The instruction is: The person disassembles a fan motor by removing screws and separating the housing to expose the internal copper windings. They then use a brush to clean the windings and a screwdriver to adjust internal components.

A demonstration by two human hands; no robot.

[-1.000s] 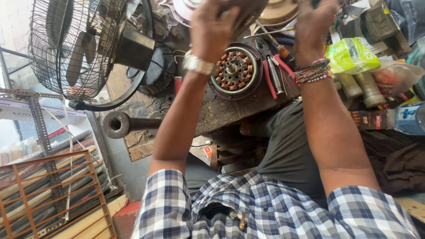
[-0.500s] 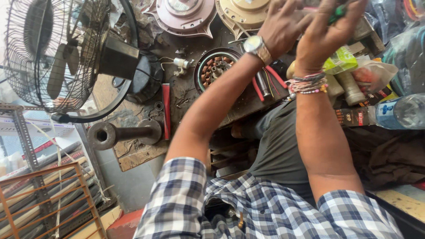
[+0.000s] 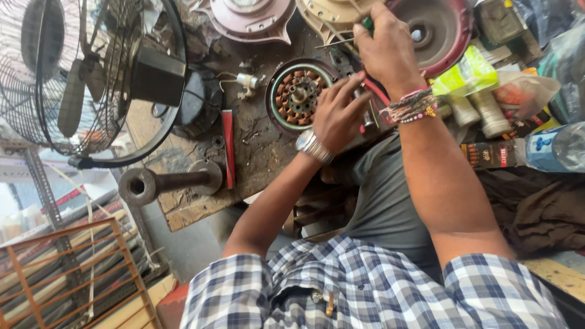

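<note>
The left hand (image 3: 338, 116) lay on the desk (image 3: 256, 146) just right of the stator (image 3: 298, 94), a round motor part with copper coils in a green-rimmed ring. Its fingers (image 3: 359, 91) were curled loosely over red-handled tools (image 3: 378, 94), the fingertips beside the stator's rim; whether they actually gripped a tool could not be told. The right hand (image 3: 387, 52) was raised above and to the right of the stator, its fingers closed around a green-handled screwdriver (image 3: 367, 23), whose tip was hidden. A maroon cover (image 3: 436, 33) sat just behind that hand. A watch (image 3: 314, 146) was on the left wrist and bead bracelets (image 3: 414, 106) on the right. A caged fan (image 3: 79, 73) stood at the desk's left, with a red strip (image 3: 228, 146) lying between it and the stator.
</note>
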